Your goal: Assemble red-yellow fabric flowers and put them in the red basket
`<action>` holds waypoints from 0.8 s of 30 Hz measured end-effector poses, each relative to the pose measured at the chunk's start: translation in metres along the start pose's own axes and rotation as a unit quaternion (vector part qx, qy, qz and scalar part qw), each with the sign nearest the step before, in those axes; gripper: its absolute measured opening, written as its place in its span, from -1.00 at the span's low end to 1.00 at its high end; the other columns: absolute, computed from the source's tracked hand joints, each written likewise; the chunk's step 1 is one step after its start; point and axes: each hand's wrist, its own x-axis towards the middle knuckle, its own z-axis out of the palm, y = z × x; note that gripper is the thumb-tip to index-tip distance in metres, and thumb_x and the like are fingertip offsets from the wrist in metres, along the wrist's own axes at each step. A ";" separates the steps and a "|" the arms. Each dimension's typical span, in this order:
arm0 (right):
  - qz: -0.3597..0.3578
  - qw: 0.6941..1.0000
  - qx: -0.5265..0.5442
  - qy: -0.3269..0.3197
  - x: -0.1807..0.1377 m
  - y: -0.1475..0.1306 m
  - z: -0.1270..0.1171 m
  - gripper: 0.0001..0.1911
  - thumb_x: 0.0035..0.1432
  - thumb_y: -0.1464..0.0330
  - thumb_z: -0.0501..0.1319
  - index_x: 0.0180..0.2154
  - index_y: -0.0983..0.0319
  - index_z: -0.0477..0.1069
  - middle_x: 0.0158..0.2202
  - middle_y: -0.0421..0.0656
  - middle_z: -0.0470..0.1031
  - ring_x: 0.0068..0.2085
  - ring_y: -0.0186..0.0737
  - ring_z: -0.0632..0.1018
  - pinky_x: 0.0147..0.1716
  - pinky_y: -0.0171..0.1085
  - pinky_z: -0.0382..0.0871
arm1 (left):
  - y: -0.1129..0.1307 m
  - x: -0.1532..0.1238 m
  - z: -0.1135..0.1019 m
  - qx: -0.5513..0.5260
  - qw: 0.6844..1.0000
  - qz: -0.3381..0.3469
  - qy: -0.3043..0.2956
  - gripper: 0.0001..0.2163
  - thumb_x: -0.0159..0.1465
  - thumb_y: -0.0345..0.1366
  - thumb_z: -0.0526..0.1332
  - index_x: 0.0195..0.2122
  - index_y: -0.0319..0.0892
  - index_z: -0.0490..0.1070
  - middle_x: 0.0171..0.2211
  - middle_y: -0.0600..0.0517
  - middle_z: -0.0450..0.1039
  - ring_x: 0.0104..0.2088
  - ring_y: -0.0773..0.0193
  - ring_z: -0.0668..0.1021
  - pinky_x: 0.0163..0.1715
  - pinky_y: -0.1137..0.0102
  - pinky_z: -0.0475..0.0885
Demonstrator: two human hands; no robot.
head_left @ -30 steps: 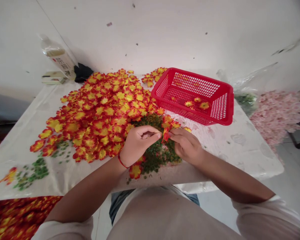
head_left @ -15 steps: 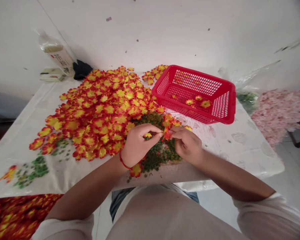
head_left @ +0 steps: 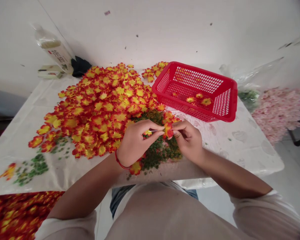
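Observation:
My left hand (head_left: 136,141), with a red cord at its wrist, pinches a thin pale needle-like stick (head_left: 155,131) between thumb and forefinger. At its tip sits a red-and-yellow artificial flower (head_left: 168,130). The thumb and fingers of my right hand (head_left: 190,140) are closed on that flower's right edge. How the stick meets the flower is hidden. Beneath both hands lies a heap of small green artificial flower parts (head_left: 156,155). A big pile of loose red-and-yellow flower petals (head_left: 102,110) spreads to the left.
A red plastic basket (head_left: 193,111) with several flowers in it stands at the back right. A plastic bottle (head_left: 56,53) and a black cloth-like thing (head_left: 80,66) are at the back left. Pink flowers (head_left: 281,108) lie beyond the table's right edge.
The fingers of my right hand have shifted and opened up a little around the flower, which now shows more fully. The stick in my left hand is plainer to see.

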 end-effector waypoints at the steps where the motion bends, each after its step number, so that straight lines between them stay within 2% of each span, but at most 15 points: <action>1: 0.001 1.000 0.012 0.000 0.000 0.000 0.000 -0.91 0.62 0.28 0.29 -0.08 0.07 0.53 -0.39 -0.27 0.66 -0.40 -0.24 0.71 -0.38 -0.28 0.62 | 0.002 0.000 -0.002 -0.004 1.000 -0.004 -0.003 -0.94 0.48 -0.40 0.48 -0.08 -0.11 0.73 -0.12 0.00 0.81 -0.12 0.21 0.80 0.01 0.39 0.69; 4: 0.005 0.999 0.031 -0.005 -0.002 0.000 0.000 -0.93 0.62 0.31 0.28 -0.06 0.06 0.53 -0.38 -0.28 0.66 -0.39 -0.25 0.71 -0.35 -0.28 0.63 | 0.008 0.001 -0.006 -0.012 1.000 -0.008 -0.010 -0.88 0.48 -0.41 0.46 -0.01 -0.11 0.75 -0.06 0.00 0.81 -0.07 0.21 0.81 0.06 0.40 0.70; 8: 0.001 1.000 0.023 -0.002 -0.003 -0.002 -0.001 -0.93 0.60 0.36 0.31 -0.07 0.07 0.54 -0.37 -0.27 0.67 -0.38 -0.24 0.73 -0.34 -0.29 0.64 | 0.010 -0.002 -0.005 0.016 1.000 -0.012 0.011 -0.88 0.51 -0.38 0.43 0.01 -0.10 0.72 -0.07 -0.01 0.81 -0.09 0.20 0.81 0.01 0.38 0.71; 13: -0.020 1.000 -0.009 0.008 -0.002 -0.002 -0.002 -0.89 0.57 0.43 0.31 -0.06 0.07 0.55 -0.34 -0.26 0.70 -0.37 -0.28 0.74 -0.33 -0.32 0.63 | 0.009 -0.004 -0.003 0.087 0.992 0.074 0.045 -0.89 0.53 -0.44 0.36 -0.05 -0.10 0.66 -0.12 0.02 0.78 -0.09 0.24 0.79 0.05 0.37 0.69; 16: -0.033 0.999 -0.041 0.013 -0.002 -0.002 -0.004 -0.86 0.55 0.45 0.30 -0.06 0.07 0.56 -0.33 -0.24 0.71 -0.35 -0.25 0.76 -0.30 -0.30 0.65 | 0.010 -0.005 -0.002 0.105 0.989 0.094 0.047 -0.88 0.54 -0.46 0.35 -0.04 -0.10 0.66 -0.13 0.02 0.79 -0.10 0.24 0.80 0.04 0.37 0.70; 21: -0.064 0.995 -0.077 0.007 -0.001 -0.003 -0.007 -0.78 0.50 0.53 0.29 -0.07 0.06 0.55 -0.28 -0.22 0.75 -0.32 -0.23 0.79 -0.28 -0.28 0.68 | 0.011 -0.004 0.000 0.066 0.995 0.055 0.050 -0.89 0.49 -0.47 0.40 -0.12 -0.11 0.68 -0.16 0.05 0.80 -0.16 0.27 0.80 -0.02 0.42 0.69; 24: -0.094 0.991 -0.093 0.004 -0.002 0.000 -0.009 -0.73 0.47 0.58 0.26 -0.06 0.06 0.54 -0.21 -0.18 0.79 -0.23 -0.20 0.83 -0.23 -0.26 0.74 | 0.012 -0.003 0.000 0.041 0.998 0.015 0.042 -0.88 0.46 -0.49 0.42 -0.16 -0.12 0.70 -0.19 0.06 0.80 -0.19 0.29 0.79 -0.10 0.47 0.66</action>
